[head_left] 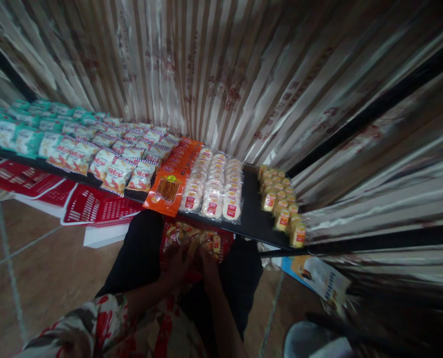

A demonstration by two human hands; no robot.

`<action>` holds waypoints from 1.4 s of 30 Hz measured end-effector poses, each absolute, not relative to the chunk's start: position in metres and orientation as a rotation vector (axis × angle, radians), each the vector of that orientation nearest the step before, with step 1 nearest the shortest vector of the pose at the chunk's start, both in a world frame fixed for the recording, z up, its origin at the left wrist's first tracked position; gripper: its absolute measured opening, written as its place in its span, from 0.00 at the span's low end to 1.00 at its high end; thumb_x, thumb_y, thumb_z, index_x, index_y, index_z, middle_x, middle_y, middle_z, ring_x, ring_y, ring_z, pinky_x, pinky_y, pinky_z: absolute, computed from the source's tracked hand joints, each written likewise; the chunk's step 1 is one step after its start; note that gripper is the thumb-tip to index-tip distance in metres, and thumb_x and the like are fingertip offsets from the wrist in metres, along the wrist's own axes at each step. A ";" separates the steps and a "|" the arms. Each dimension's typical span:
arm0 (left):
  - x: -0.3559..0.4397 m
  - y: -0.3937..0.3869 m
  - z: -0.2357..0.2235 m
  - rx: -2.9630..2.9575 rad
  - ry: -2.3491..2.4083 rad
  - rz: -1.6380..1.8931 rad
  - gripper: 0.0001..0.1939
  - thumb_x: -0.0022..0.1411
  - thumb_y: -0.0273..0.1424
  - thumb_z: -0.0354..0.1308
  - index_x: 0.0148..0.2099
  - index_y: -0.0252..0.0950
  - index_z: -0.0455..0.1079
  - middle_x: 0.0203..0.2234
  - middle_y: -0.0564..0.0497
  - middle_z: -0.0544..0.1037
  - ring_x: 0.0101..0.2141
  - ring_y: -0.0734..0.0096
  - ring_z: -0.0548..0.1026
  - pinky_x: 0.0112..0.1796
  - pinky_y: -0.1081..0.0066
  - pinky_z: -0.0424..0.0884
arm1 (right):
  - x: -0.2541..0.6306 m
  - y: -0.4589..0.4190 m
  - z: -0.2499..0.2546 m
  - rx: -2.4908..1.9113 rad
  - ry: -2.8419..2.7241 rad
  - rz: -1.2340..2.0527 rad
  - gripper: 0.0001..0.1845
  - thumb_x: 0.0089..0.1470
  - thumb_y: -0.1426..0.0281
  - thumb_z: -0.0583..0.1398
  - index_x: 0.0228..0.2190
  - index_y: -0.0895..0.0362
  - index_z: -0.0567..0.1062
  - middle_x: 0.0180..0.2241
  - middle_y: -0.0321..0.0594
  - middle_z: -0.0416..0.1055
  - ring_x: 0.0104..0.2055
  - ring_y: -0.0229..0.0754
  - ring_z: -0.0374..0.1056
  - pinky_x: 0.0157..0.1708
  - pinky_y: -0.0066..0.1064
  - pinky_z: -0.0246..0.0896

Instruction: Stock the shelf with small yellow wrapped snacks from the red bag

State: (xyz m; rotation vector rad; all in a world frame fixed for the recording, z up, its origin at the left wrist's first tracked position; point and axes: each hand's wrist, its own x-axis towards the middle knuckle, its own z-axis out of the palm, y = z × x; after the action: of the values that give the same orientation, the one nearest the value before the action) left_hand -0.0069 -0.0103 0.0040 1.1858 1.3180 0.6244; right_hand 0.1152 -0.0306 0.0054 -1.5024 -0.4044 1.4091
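Observation:
My left hand and my right hand both reach into a red basket of small yellow and red snack packets, which rests on my lap below the shelf edge. The fingers of both hands lie on the packets; the dim light hides whether they grip any. Just above runs a black shelf with rows of snacks: clear packs of round rice crackers, orange packets, and small yellow packs.
White and red snack bags and green and white bags fill the shelf's left part. Red baskets lie on the floor under it. A striped curtain hangs behind. A printed leaflet lies on the floor at right.

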 end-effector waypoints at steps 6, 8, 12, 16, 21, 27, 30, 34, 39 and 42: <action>-0.007 -0.010 0.026 1.267 1.365 0.641 0.21 0.57 0.40 0.57 0.52 0.38 0.66 0.49 0.42 0.77 0.51 0.56 0.74 0.54 0.56 0.68 | 0.113 -0.032 0.005 -1.510 -0.367 1.416 0.32 0.34 0.44 0.67 0.34 0.56 0.80 0.37 0.44 0.80 0.42 0.54 0.75 0.44 0.44 0.70; -0.007 -0.010 0.028 1.312 1.383 0.657 0.20 0.56 0.36 0.58 0.51 0.38 0.67 0.49 0.42 0.76 0.52 0.57 0.72 0.56 0.56 0.66 | 0.113 -0.032 0.004 -1.522 -0.398 1.399 0.33 0.31 0.45 0.68 0.34 0.57 0.80 0.38 0.45 0.80 0.43 0.53 0.75 0.45 0.43 0.70; -0.007 -0.010 0.025 1.408 1.362 0.614 0.21 0.55 0.28 0.56 0.52 0.36 0.65 0.52 0.40 0.74 0.54 0.59 0.71 0.57 0.57 0.64 | 0.114 -0.031 0.004 -1.601 -0.443 1.329 0.32 0.29 0.48 0.69 0.35 0.56 0.79 0.40 0.44 0.79 0.46 0.54 0.73 0.47 0.42 0.69; -0.004 -0.011 0.025 1.473 1.314 0.625 0.21 0.57 0.30 0.54 0.54 0.35 0.65 0.53 0.39 0.72 0.54 0.57 0.70 0.57 0.55 0.64 | 0.117 -0.030 0.011 -1.677 -0.474 1.239 0.27 0.32 0.50 0.67 0.32 0.55 0.79 0.38 0.43 0.79 0.45 0.54 0.73 0.46 0.41 0.69; 0.008 -0.008 0.040 1.477 1.249 0.632 0.16 0.60 0.33 0.51 0.50 0.36 0.67 0.49 0.40 0.75 0.53 0.57 0.71 0.55 0.57 0.66 | 0.130 -0.033 0.026 -1.765 -0.528 1.113 0.27 0.35 0.50 0.65 0.36 0.55 0.79 0.41 0.44 0.79 0.47 0.54 0.72 0.47 0.40 0.68; 0.034 0.001 0.056 1.456 1.198 0.576 0.21 0.59 0.30 0.50 0.54 0.33 0.67 0.52 0.38 0.73 0.53 0.57 0.71 0.57 0.58 0.63 | 0.154 -0.039 0.050 -1.827 -0.641 0.928 0.25 0.42 0.51 0.60 0.39 0.53 0.76 0.43 0.45 0.78 0.47 0.52 0.74 0.47 0.38 0.68; 0.048 0.005 0.062 1.474 1.159 0.563 0.20 0.59 0.30 0.50 0.54 0.33 0.67 0.53 0.38 0.73 0.54 0.57 0.70 0.57 0.58 0.63 | 0.165 -0.041 0.059 -1.861 -0.649 0.898 0.27 0.41 0.50 0.60 0.39 0.55 0.75 0.38 0.46 0.80 0.43 0.52 0.75 0.44 0.39 0.70; 0.069 0.007 0.069 1.474 1.118 0.606 0.17 0.60 0.30 0.50 0.51 0.32 0.68 0.50 0.38 0.73 0.52 0.58 0.70 0.55 0.58 0.64 | 0.181 -0.041 0.068 -1.868 -0.667 0.860 0.30 0.42 0.47 0.60 0.41 0.55 0.75 0.37 0.45 0.80 0.41 0.51 0.76 0.41 0.37 0.71; 0.097 0.009 0.077 1.484 1.014 0.745 0.12 0.62 0.31 0.48 0.45 0.36 0.68 0.43 0.44 0.74 0.46 0.62 0.71 0.51 0.61 0.67 | 0.205 -0.037 0.067 -1.875 -0.684 0.833 0.38 0.41 0.47 0.61 0.48 0.59 0.72 0.42 0.49 0.78 0.42 0.51 0.75 0.41 0.37 0.70; 0.113 0.015 0.079 1.580 1.014 0.735 0.12 0.62 0.30 0.47 0.45 0.35 0.68 0.43 0.42 0.74 0.46 0.60 0.71 0.51 0.59 0.66 | 0.222 -0.034 0.065 -1.993 -0.688 0.622 0.39 0.41 0.45 0.58 0.47 0.61 0.73 0.45 0.53 0.76 0.44 0.53 0.73 0.44 0.39 0.68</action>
State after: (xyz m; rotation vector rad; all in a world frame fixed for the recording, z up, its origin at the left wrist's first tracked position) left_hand 0.1130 0.0147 0.0789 1.5800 1.0137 0.7350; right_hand 0.2218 -0.0342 0.0653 -1.9934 -0.6884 0.6221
